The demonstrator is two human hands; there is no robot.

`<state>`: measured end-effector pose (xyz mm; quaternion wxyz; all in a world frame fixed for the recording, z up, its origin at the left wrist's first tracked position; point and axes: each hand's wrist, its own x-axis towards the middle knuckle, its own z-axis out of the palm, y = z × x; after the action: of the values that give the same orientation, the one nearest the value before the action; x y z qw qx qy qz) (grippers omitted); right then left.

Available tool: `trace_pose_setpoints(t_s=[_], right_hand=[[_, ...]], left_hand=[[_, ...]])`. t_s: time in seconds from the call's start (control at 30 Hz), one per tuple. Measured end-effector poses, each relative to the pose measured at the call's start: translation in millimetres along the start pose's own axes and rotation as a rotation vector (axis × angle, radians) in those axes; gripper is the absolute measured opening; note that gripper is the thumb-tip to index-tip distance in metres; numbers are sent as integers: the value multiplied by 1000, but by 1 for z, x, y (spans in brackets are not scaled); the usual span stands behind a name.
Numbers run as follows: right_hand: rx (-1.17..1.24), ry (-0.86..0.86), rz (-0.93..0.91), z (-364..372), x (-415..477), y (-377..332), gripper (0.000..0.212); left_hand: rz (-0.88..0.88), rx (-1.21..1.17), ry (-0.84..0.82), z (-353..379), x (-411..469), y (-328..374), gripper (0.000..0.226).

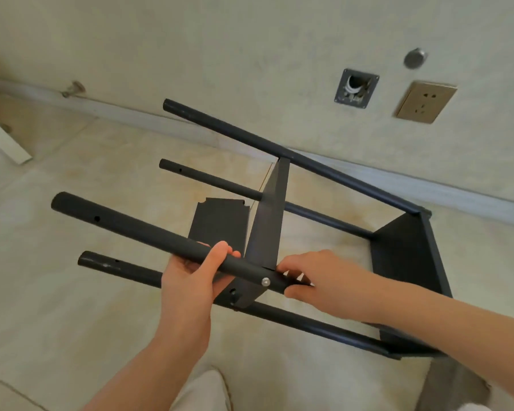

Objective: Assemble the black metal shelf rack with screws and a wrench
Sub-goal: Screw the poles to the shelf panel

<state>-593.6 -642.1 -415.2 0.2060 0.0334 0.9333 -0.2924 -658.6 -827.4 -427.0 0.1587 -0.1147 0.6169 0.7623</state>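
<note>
The black rack (250,138) lies on its side on the tiled floor (72,307), with its four poles running from lower right towards upper left. An end shelf (404,253) closes the right-hand end. A middle shelf (267,221) stands on edge across the poles about halfway along.

Your left hand (190,280) grips the nearest pole (137,229) from below, fingers wrapped up and over it, just left of the middle shelf. Your right hand (318,277) closes on the same pole on the other side of that shelf, fingers curled over the top and thumb underneath. Whether it also holds a tool cannot be told.

A silver screw (265,281) sits in the pole between your two hands, where the corner of the middle shelf meets it. Open holes show near the free ends of the poles.

A loose black panel (217,226) lies flat on the floor behind the nearest pole. A wall socket (425,102) is set in the wall beyond the rack.
</note>
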Motion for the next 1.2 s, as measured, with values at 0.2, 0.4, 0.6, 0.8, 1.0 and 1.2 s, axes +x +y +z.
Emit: trace_pose_setpoints(t_s=[0.2,0.4,0.6,0.8,1.0,1.2], right_hand=[[112,81,77,-41,-18,-11,23],[316,208,129,-62,-38,-25,13],[548,325,162,-60,-63,-35,17],[680,332,183,-52,-97,-40,21],[765,386,254,-78,-143,-29,17],[771,664,349,-121,-176,11,24]], left_hand=[[69,201,-103,37,3,48,28],[175,316,-201,73,-9,102,31],[289,479,-296,92,-34,131,25],[298,606,-355,102,-70,143,23],[217,649,-376,104,-101,160,29],[239,725,-404,99,-129,158,29]])
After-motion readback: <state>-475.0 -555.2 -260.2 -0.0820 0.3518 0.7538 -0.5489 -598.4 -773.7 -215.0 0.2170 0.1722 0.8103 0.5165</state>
